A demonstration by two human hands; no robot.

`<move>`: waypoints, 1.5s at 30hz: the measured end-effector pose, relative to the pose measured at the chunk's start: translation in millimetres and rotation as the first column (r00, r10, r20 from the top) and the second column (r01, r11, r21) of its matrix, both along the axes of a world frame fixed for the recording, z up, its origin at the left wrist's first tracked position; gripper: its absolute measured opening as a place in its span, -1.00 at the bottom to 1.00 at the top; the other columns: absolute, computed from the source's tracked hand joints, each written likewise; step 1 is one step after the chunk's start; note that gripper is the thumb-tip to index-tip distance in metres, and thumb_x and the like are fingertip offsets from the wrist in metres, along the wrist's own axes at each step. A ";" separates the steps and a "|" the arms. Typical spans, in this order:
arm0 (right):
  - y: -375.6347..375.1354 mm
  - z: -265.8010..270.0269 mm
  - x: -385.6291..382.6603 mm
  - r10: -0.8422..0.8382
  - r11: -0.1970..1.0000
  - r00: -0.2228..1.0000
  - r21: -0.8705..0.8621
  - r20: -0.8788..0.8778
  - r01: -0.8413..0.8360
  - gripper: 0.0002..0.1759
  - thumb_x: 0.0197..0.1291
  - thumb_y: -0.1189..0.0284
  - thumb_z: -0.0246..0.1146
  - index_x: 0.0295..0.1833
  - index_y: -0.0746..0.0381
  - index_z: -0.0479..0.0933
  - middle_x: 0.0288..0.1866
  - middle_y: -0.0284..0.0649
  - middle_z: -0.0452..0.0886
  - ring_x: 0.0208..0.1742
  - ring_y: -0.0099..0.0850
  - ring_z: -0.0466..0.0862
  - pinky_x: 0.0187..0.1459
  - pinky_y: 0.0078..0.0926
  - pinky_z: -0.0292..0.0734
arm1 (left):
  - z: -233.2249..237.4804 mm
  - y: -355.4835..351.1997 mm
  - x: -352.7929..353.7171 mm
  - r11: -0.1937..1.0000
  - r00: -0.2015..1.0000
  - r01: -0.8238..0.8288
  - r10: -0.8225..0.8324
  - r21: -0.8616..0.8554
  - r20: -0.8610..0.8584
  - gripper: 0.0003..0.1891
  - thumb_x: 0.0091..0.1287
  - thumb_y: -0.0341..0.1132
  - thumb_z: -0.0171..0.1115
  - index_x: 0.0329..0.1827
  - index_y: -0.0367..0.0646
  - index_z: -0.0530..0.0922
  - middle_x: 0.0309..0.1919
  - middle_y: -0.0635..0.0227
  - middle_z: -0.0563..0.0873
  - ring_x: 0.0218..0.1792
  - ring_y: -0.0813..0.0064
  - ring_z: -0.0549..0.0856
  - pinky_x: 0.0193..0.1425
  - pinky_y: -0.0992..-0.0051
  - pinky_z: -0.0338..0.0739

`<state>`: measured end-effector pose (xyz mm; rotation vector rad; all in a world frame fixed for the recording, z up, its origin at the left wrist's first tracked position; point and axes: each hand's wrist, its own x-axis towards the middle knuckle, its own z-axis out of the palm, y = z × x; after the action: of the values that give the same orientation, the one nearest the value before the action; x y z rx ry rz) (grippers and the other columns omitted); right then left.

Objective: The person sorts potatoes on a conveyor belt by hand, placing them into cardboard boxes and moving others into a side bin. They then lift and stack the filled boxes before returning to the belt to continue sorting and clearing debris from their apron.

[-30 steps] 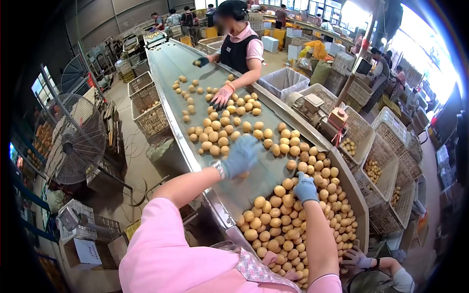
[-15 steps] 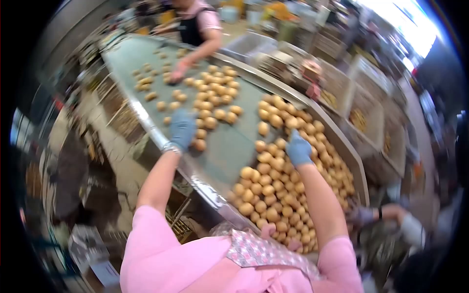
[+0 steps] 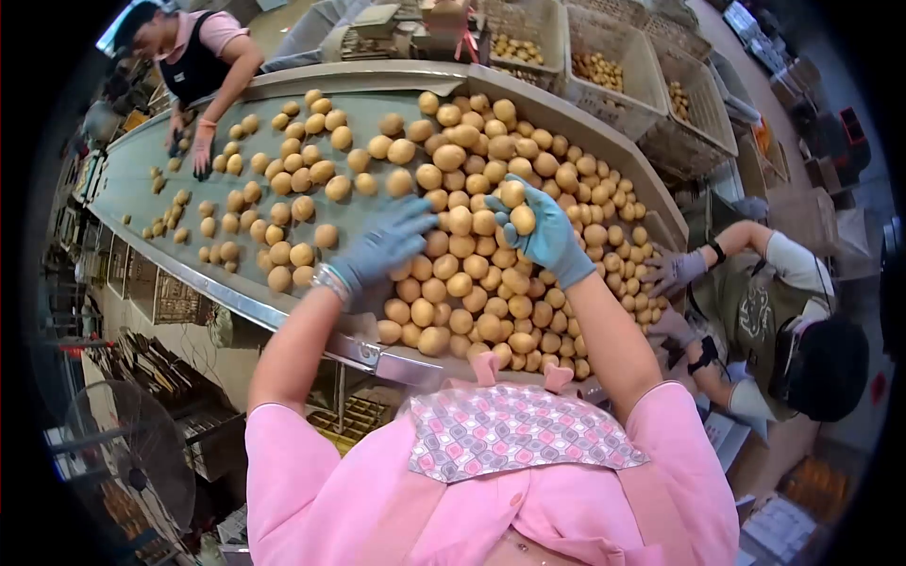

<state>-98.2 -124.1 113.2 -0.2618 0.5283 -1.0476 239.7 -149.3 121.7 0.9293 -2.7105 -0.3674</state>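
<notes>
Holding two round fruits (image 3: 517, 208) in the right hand (image 3: 552, 241), blue-gloved, with fingers (image 3: 540, 209) clenched around them. Yellow-brown, smooth and dull skin, same as the big heap (image 3: 472, 283) packed at the near right end of the green belt (image 3: 123, 189). Held just above the middle of this heap. Right forearm reaching from near, wrist turned to the left. Left hand (image 3: 382, 247) also gloved, palm down, fingers released and spread at the left edge of the heap, grasping nothing. Far left, a co-worker's hand (image 3: 201, 156) among scattered fruits.
</notes>
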 end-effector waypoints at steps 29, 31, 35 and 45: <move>3.7 70.0 -36.3 0.089 0.941 0.841 -0.233 -0.534 -0.247 -0.61 0.58 0.12 0.24 0.17 0.23 0.62 0.12 -0.17 0.72 -0.11 -0.53 0.70 -0.17 -0.63 0.71 | 67.0 62.3 31.5 0.875 0.932 -0.361 0.348 -0.322 -0.100 -0.56 0.32 -0.36 0.34 0.28 -0.12 0.64 0.31 0.06 0.64 0.36 -0.17 0.54 0.48 -0.10 0.38; -11.0 71.8 -16.9 -0.015 0.947 0.928 -0.302 -0.373 -0.106 -0.52 0.65 0.13 0.18 0.40 0.27 0.50 0.29 -0.11 0.69 -0.09 -0.55 0.73 -0.16 -0.68 0.74 | 63.9 77.0 4.4 0.977 0.975 -0.181 0.163 -0.114 -0.152 -0.49 0.36 -0.31 0.38 0.40 -0.07 0.61 0.47 0.06 0.57 0.56 -0.19 0.40 0.66 -0.16 0.25; 10.1 41.2 18.4 0.234 0.968 0.972 0.098 -0.008 -0.232 -0.44 0.65 0.02 0.18 0.42 0.27 0.52 0.24 -0.06 0.71 -0.03 -0.51 0.80 -0.28 -0.63 0.83 | 36.7 56.7 6.9 0.998 0.999 -0.007 0.009 -0.058 0.038 -0.39 0.47 -0.06 0.31 0.59 0.12 0.53 0.64 0.17 0.42 0.71 -0.04 0.24 0.77 -0.19 0.02; 104.6 -13.3 -19.1 0.181 0.970 0.960 0.124 0.214 -0.210 -0.29 0.71 -0.04 0.01 0.65 0.27 0.29 0.39 0.08 0.61 0.12 -0.24 0.81 -0.09 -0.50 0.89 | 1.6 -54.1 135.1 0.651 0.707 -0.635 0.707 -0.416 0.025 -0.61 0.37 -0.33 0.31 0.26 0.05 0.69 0.28 0.18 0.67 0.35 -0.02 0.57 0.47 0.00 0.42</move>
<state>-117.2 -19.5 99.9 -0.0751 0.3842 -0.8270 374.9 -203.3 123.3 1.8000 -2.1975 0.4082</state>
